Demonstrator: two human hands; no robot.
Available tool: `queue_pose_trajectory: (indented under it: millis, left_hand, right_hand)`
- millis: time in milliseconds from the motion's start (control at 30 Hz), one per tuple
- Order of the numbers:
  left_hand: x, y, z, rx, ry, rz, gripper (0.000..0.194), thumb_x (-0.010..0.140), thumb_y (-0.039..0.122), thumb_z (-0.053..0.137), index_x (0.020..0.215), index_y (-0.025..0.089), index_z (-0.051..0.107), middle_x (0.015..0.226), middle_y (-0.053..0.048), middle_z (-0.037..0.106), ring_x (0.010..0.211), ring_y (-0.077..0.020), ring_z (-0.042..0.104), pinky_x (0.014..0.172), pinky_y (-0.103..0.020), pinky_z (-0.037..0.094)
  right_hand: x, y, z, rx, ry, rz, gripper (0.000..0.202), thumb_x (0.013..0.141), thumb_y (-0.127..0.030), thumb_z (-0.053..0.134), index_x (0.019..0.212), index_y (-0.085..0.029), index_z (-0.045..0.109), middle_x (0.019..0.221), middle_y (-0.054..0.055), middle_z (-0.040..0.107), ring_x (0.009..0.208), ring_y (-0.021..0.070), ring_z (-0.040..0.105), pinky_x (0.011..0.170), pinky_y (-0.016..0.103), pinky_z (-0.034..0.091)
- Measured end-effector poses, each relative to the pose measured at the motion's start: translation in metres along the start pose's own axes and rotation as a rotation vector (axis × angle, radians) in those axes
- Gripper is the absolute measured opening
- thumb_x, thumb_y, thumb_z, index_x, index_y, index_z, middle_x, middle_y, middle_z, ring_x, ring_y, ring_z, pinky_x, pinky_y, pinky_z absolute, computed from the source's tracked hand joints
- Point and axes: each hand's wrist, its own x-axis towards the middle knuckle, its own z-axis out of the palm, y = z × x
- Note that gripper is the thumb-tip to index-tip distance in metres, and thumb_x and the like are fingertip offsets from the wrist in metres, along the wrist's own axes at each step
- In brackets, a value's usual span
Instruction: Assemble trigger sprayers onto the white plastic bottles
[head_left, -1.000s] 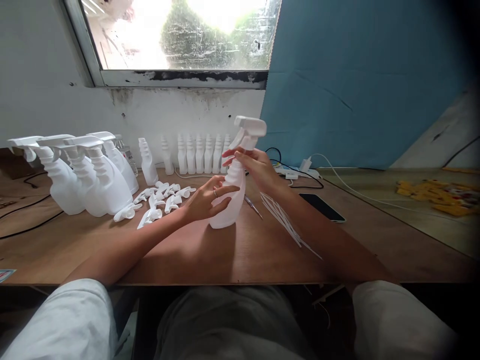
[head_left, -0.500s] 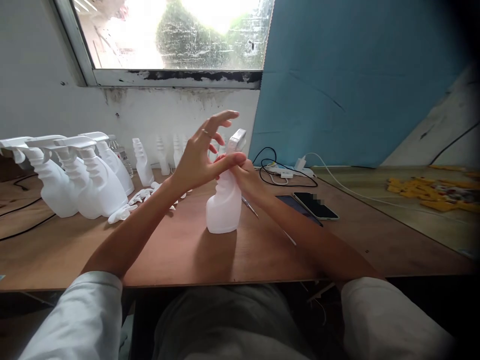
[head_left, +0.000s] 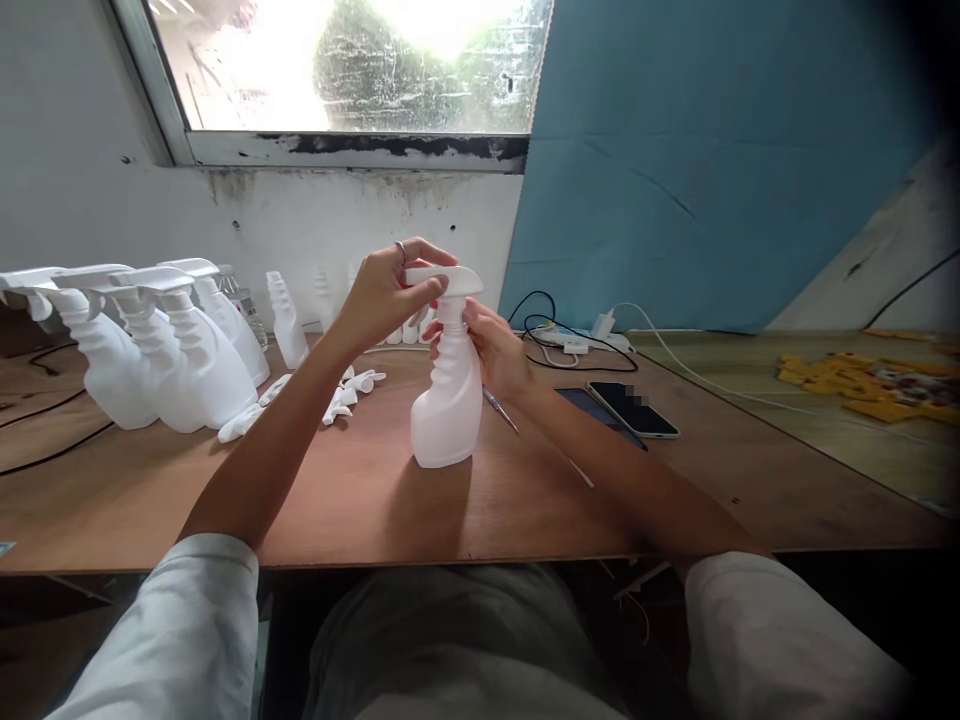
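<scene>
A white plastic bottle (head_left: 446, 415) stands upright on the wooden table in front of me. On its neck sits a white spray head (head_left: 459, 281), its nozzle end pointing left. My left hand (head_left: 386, 290) grips the spray head from the left, thumb on its side and fingers behind it. From the right, my right hand (head_left: 499, 350) closes its fingers around the bottle's neck, just under the spray head. Small white plastic parts (head_left: 346, 395) lie on the table to the left of the bottle.
Several white spray bottles (head_left: 214, 370) with heads stand at the left. A bottle without a head (head_left: 286, 320) is near the wall. A screwdriver-like tool (head_left: 499, 409), a phone (head_left: 632, 410), a power strip (head_left: 600, 341) and cables lie to the right.
The spray head has turned so that its side now faces me. My left hand has closed from spread fingers onto it, and my right hand has shifted slightly down and right at the neck.
</scene>
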Motion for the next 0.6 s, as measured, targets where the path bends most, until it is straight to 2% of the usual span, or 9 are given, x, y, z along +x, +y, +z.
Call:
queue_pose_trajectory:
  millis: [200,433,600]
  left_hand:
    - [-0.001,0.005,0.001,-0.023,-0.019,-0.001,0.022,0.082,0.023,0.056,0.102,0.018,0.064,0.089,-0.005,0.066,0.065,-0.0119,0.059,0.055,-0.024,0.049]
    - [-0.004,0.013,0.004,-0.018,-0.085,-0.044,0.021,0.083,0.026,0.057,0.102,0.018,0.063,0.068,-0.001,0.061,0.057,-0.0112,0.057,0.054,-0.025,0.049]
    - [-0.003,0.012,0.0,0.028,-0.06,-0.014,0.013,0.079,0.027,0.063,0.088,0.016,0.063,0.097,-0.005,0.068,0.064,-0.0105,0.058,0.056,-0.024,0.048]
  right_hand:
    - [-0.001,0.006,-0.001,-0.009,0.038,-0.056,0.029,0.084,-0.043,0.059,0.095,-0.017,0.057,0.089,0.006,0.066,0.063,0.0124,0.06,0.056,0.025,0.05]
    - [-0.002,0.009,-0.002,0.0,0.083,-0.066,0.032,0.084,-0.047,0.058,0.087,-0.015,0.057,0.083,0.007,0.066,0.069,0.0164,0.063,0.055,0.027,0.052]
    - [-0.001,0.011,-0.002,-0.032,0.102,-0.071,0.039,0.077,-0.044,0.072,0.1,-0.02,0.051,0.078,0.0,0.065,0.063,0.0134,0.062,0.056,0.027,0.052]
